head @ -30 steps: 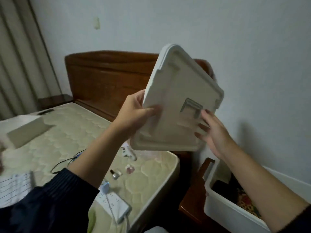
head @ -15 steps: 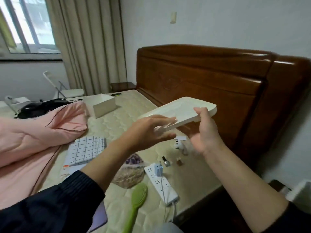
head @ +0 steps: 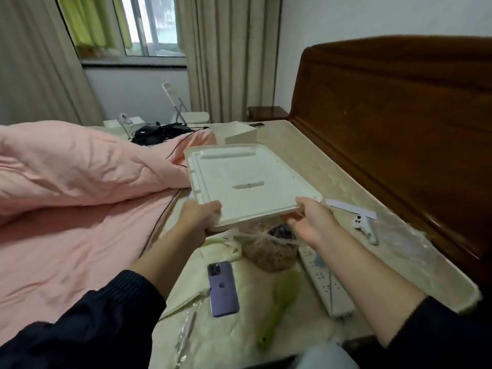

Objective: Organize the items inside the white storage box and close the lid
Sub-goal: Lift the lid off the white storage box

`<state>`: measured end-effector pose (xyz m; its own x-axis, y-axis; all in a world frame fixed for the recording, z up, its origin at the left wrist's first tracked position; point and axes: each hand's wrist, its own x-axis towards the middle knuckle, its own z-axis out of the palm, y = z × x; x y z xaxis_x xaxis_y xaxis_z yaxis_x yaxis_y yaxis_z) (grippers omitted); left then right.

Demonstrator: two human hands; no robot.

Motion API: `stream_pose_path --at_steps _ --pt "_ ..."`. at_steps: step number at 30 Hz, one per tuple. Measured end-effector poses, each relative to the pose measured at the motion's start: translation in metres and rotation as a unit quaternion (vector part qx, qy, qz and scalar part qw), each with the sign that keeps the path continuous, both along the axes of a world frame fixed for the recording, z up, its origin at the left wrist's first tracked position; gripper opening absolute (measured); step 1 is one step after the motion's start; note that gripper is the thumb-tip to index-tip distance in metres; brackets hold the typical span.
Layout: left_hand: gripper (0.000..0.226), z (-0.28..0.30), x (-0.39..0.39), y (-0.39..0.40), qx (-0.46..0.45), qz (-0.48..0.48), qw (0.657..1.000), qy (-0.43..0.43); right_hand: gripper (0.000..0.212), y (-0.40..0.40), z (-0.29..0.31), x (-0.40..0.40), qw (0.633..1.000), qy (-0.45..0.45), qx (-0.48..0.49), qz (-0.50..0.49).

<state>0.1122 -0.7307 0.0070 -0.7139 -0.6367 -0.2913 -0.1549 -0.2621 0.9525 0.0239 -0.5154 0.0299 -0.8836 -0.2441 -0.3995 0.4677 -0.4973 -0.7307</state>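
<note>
I hold the white lid (head: 247, 179) flat, underside up, low over the mattress (head: 386, 235). My left hand (head: 198, 217) grips its near left corner with fingers curled under and thumb on top. My right hand (head: 311, 219) holds the near right edge, thumb on the rim and fingers beneath. The white storage box is out of view. Under the lid's near edge lies a clear bag of brownish stuff (head: 269, 249).
A purple phone (head: 222, 288), a green brush (head: 279, 302), a white power strip (head: 324, 283) and a small white gadget (head: 363, 226) lie on the mattress. A pink quilt (head: 80, 187) fills the left. A wooden headboard (head: 399, 123) stands at the right. A small white box (head: 241, 135) sits beyond the lid.
My view swung left from the wall and storage box to the bed. The lid went from upright to flat and came down low over the mattress, both hands still on it.
</note>
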Motion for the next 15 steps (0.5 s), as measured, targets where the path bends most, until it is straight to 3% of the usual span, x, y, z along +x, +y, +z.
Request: stream_pose_path --at_steps 5,8,12,15 --pt "0.028 -0.064 0.03 -0.043 -0.103 0.011 0.993 -0.054 0.05 -0.021 -0.056 0.006 0.985 -0.033 0.149 0.086" --pt "0.042 -0.105 0.042 -0.06 -0.099 0.006 0.99 -0.099 0.05 -0.027 -0.086 0.013 0.979 -0.055 0.153 0.125" --pt "0.051 -0.15 0.06 -0.075 -0.103 0.014 0.98 -0.169 0.028 -0.038 -0.124 0.027 0.97 -0.117 0.131 0.166" --pt "0.042 -0.171 0.071 -0.084 -0.087 0.036 0.976 -0.197 0.02 -0.047 -0.143 0.038 0.968 -0.155 0.107 0.166"
